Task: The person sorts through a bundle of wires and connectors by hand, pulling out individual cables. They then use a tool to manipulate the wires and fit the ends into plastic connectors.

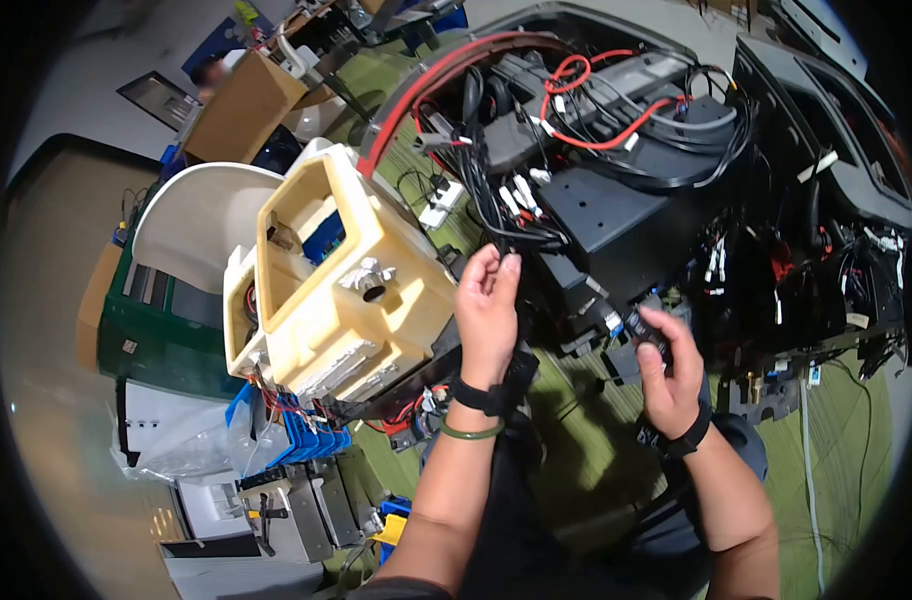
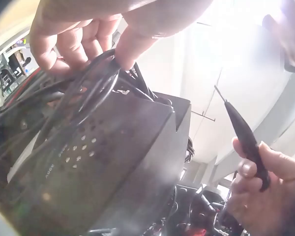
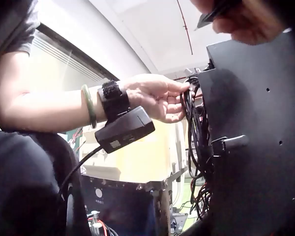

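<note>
My left hand (image 1: 488, 318) pinches a bundle of black cables (image 2: 94, 101) between thumb and fingers. The bundle hangs at the edge of a black metal box (image 3: 258, 108), as the right wrist view shows. My right hand (image 1: 676, 372) stands apart to the right, its fingers curled round a black tool (image 2: 246, 137) with a tapering handle and a narrow pointed tip. In the left wrist view that tip points up, clear of the cables. Part of the tool (image 3: 217, 14) appears at the top of the right wrist view, its handle largely hidden by the fingers.
A cream plastic housing (image 1: 406, 345) stands left of the hands. Coiled red and black wiring (image 1: 596, 140) lies across the black machine. White connectors (image 1: 521, 195) hang near the left hand. A blue crate (image 1: 311, 435) sits at lower left, and a green-and-white machine (image 1: 166, 325) stands behind.
</note>
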`<state>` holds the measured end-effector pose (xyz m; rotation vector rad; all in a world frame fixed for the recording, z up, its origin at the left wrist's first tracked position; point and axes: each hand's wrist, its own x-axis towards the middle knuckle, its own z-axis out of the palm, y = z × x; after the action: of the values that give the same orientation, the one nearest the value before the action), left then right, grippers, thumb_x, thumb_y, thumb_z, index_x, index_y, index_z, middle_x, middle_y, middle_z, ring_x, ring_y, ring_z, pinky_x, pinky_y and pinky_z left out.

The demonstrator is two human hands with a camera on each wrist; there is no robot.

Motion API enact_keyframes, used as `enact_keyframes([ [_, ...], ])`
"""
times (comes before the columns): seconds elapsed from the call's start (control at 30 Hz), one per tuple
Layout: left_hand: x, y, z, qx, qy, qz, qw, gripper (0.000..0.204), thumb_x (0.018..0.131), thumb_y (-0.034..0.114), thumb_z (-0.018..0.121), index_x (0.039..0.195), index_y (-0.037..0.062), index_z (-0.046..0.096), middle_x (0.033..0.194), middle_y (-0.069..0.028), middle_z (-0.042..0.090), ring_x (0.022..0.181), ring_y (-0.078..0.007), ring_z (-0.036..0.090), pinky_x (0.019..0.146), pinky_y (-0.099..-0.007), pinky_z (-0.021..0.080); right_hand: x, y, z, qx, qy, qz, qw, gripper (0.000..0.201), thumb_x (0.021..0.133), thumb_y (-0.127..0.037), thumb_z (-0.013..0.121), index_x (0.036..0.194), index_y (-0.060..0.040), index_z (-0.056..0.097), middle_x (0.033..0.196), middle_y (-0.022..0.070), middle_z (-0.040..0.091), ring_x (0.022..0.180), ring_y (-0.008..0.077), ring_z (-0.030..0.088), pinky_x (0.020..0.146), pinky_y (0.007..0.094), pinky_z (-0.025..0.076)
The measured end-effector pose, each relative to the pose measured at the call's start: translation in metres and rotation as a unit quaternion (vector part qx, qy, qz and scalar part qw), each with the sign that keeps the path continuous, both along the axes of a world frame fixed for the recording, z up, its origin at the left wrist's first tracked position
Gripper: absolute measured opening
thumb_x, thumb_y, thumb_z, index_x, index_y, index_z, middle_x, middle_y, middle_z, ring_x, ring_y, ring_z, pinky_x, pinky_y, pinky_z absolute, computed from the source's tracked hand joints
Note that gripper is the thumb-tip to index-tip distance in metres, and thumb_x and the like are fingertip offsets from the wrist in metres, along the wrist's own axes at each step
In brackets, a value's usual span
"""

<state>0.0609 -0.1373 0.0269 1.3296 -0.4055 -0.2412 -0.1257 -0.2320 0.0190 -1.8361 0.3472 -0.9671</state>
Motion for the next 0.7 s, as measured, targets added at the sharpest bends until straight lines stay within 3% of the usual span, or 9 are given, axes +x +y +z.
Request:
enact_keyframes([
  [0.13, 0.012, 0.007, -0.005, 0.024, -0.019, -0.020, 0.999, 0.027, 0.084, 0.008, 0.057, 0.108, -0.0036, 0.051, 0.094, -0.0028, 0.057, 0.086, -0.0078, 0.054, 0.077, -0.0201, 0.043, -0.004, -0.007, 0.003, 0.046, -0.023, -0.026, 0.998, 0.027, 0.084, -0.009, 0.051, 0.109, 0.0007, 0.051, 0.092, 0.0113, 0.055, 0.078, 0.0172, 0.053, 0.073, 0.0251, 0.041],
  [0.27, 0.019, 0.010, -0.007, 0.037, -0.048, -0.026, 0.998, 0.026, 0.086, 0.010, 0.054, 0.109, -0.0030, 0.051, 0.094, -0.0030, 0.058, 0.086, -0.0075, 0.052, 0.078, -0.0209, 0.041, -0.011, -0.014, 0.000, 0.054, -0.009, -0.050, 0.997, 0.027, 0.084, -0.010, 0.050, 0.110, 0.0004, 0.051, 0.095, 0.0092, 0.055, 0.083, 0.0141, 0.052, 0.076, 0.0248, 0.040],
  [0.57, 0.022, 0.020, -0.017, 0.069, -0.068, -0.061, 0.993, 0.029, 0.080, 0.009, 0.064, 0.104, -0.0014, 0.052, 0.090, -0.0012, 0.057, 0.079, -0.0048, 0.051, 0.070, -0.0180, 0.042, -0.014, -0.017, -0.003, 0.027, -0.016, -0.048, 0.998, 0.028, 0.087, -0.011, 0.048, 0.112, 0.0018, 0.049, 0.097, 0.0073, 0.054, 0.084, 0.0110, 0.053, 0.077, 0.0231, 0.041],
  [0.7, 0.023, 0.024, -0.017, 0.143, -0.107, -0.016, 0.984, 0.016, 0.079, 0.008, 0.064, 0.090, -0.0012, 0.059, 0.077, -0.0001, 0.060, 0.068, -0.0042, 0.053, 0.064, -0.0175, 0.043, -0.011, -0.013, -0.004, 0.057, -0.007, -0.024, 0.998, 0.033, 0.089, -0.017, 0.048, 0.117, 0.0002, 0.046, 0.097, 0.0038, 0.049, 0.080, 0.0087, 0.047, 0.072, 0.0217, 0.039],
])
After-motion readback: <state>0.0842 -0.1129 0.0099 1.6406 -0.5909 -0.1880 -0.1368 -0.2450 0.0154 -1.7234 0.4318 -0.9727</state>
